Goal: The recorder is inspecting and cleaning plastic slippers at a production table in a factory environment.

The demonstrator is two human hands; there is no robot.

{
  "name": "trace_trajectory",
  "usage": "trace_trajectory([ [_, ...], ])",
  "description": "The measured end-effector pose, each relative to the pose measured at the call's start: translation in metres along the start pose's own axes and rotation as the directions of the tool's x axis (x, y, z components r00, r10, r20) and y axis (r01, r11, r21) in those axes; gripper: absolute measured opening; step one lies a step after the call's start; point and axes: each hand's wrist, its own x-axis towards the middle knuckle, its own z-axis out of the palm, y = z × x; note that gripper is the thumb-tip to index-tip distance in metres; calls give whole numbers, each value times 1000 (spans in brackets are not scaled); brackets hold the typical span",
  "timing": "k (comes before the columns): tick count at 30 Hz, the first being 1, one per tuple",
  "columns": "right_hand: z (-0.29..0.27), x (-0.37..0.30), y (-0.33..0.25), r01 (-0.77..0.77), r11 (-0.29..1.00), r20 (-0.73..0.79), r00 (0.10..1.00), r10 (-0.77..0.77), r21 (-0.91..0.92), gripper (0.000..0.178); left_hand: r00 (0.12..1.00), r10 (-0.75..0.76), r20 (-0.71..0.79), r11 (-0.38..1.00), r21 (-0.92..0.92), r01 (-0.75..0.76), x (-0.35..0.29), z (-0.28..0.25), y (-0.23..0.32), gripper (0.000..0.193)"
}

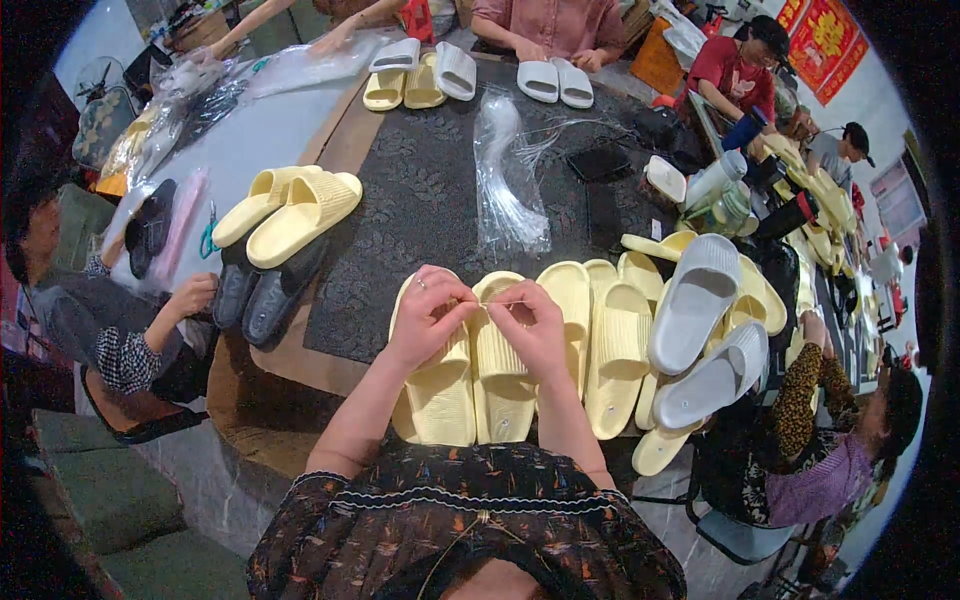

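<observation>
My left hand (430,318), with a ring on one finger, is closed in a pinch. My right hand (535,325) pinches too, its fingertips close to the left ones. A thin, light strand (487,304) runs between them; its ends are hidden in my fingers. Both hands are over a pair of pale yellow slide slippers (505,412), which stand at the near table edge with toes toward me. More yellow slippers (612,375) are lined up to the right. Beyond my hands lies a clear bag with a bundle of fine translucent strands (512,190).
Grey slippers (697,300) are piled on yellow ones at the right. Yellow slippers (305,215) rest on black slippers (270,305) at the left. Bottles (715,180) and a dark phone-like slab (600,163) lie farther right. Several people work around the dark-topped table (400,200).
</observation>
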Motion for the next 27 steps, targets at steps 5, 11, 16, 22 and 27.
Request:
trace_trajectory([
  [5, 0, 1, -3, -3, 1000, 8, 1000, 3, -29, 9, 1000, 1, 1, 1000, 26, -1, 0, 0, 0, 10],
  [11, 1, 0, -3, -8, 1000, -13, 1000, 8, 6, 9, 1000, 12, 13, 999, 29, -13, 0, -1, 2, 12],
  [16, 1, 0, 2, -8, 999, -13, 1000, 8, 36, 11, 1000, 6, 8, 1000, 21, -6, 0, -1, 2, 12],
  [22, -1, 0, 1, 1, 1000, -3, 1000, -1, -2, 10, 1000, 18, 8, 1000, 12, -18, 0, 0, 1, 12],
  [27, 1, 0, 0, -16, 1000, -13, 1000, 16, 1, 10, 1000, 7, 8, 1000, 0, -7, -1, -2, 0, 12],
])
